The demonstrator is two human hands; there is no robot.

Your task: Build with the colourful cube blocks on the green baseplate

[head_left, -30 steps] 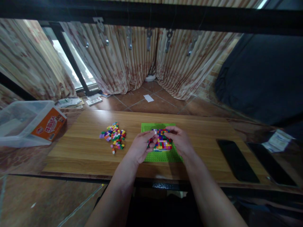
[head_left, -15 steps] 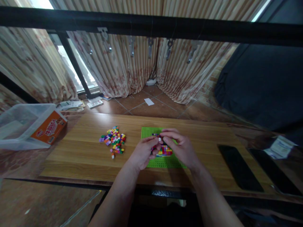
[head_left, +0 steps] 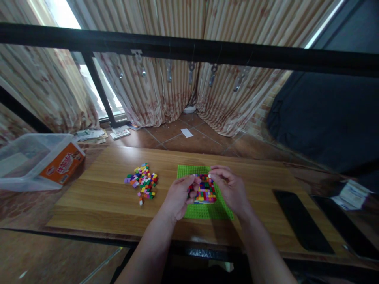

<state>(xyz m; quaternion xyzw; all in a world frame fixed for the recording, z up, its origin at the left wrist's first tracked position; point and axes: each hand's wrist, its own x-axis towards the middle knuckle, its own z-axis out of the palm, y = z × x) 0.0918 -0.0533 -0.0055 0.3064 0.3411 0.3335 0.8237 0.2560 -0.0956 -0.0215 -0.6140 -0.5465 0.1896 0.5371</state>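
Note:
A green baseplate (head_left: 204,213) lies on the wooden table, with a low structure of many-coloured toy bricks (head_left: 206,195) built up on it. My right hand (head_left: 229,188) is over the structure's far right corner, thumb and forefinger pinching a small white brick (head_left: 210,175). At the structure's left side is my left hand (head_left: 179,195), its fingers curled and thumb pressed to the forefinger. What sits in that pinch is too small to make out. Both hands cover parts of the structure and the plate.
Loose coloured bricks (head_left: 145,177) are heaped left of the plate. A clear plastic bin (head_left: 32,173) with an orange label stands at the far left. Two dark flat slabs (head_left: 302,221) lie at the right. A black rail (head_left: 177,48) crosses beyond the table, before striped curtains.
My hands have moved apart; the right one has shifted right with the white brick, uncovering more of the brick structure. The whole view has tilted slightly upward.

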